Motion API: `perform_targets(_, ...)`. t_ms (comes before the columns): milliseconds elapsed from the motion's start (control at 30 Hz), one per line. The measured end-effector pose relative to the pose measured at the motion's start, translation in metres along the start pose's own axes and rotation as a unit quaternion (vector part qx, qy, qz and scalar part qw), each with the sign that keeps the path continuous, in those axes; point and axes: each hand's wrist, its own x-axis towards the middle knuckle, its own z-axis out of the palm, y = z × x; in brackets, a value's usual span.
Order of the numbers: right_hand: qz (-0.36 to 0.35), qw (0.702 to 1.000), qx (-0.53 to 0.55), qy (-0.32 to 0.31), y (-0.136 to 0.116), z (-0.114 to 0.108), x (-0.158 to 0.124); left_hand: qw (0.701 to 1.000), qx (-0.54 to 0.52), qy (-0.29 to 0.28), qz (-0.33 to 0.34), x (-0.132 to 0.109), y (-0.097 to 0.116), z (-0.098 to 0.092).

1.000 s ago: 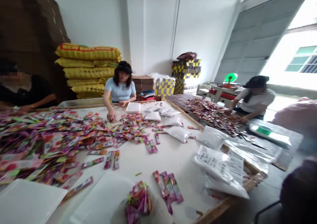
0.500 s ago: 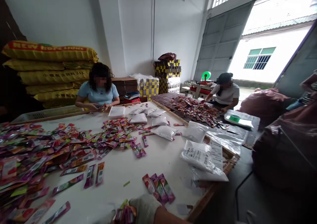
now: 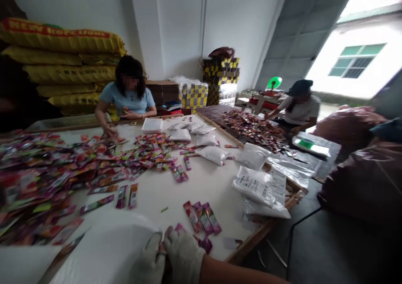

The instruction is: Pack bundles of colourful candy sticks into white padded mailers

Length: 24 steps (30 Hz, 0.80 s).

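A large white plastic bag spreads across the lower left of the view, close to me and blurred. At its right edge, my gloved left hand pinches the plastic. My right hand, also in a pale glove, meets it there with fingers bent onto the same edge; the fingertips are partly hidden. Just beyond my right hand lie several purple and red stick sachets side by side. Another sachet sits against that hand's wrist side. A broad heap of sachets covers the table's left.
Filled white bags lie mid-table, with labelled ones by the wooden rim at right. Across the table a co-worker in blue reaches into the heap. Another person sits beside a second sachet pile. Large sacks stand right.
The white plastic bag has come into view at lower left, and both my hands are now at its edge. The sachets by my right hand are no longer visible in it. The co-worker's hand has reached out.
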Motion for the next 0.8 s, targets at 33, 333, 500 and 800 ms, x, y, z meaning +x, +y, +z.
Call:
perform_targets(33, -0.017, 1.0, 0.01, -0.006, -0.001, -0.006, -0.003, 1.0, 0.016, -0.006, -0.003, -0.004, 0.002, -0.008)
perform_targets(333, 0.043, 0.989, 0.045, -0.131, -0.018, -0.037, 0.016, 0.994, 0.078, 0.055, 0.059, -0.022, 0.025, -0.039)
perform_targets(500, 0.042, 0.986, 0.149, -0.07, -0.012, -0.029, -0.002, 0.99, 0.05, 0.122, 0.055, -0.031, 0.012, -0.022)
perform_targets(800, 0.116, 0.964, 0.225, -0.087, -0.013, -0.016, 0.012, 0.979, -0.037, 0.129, 0.15, -0.033, -0.005, -0.009)
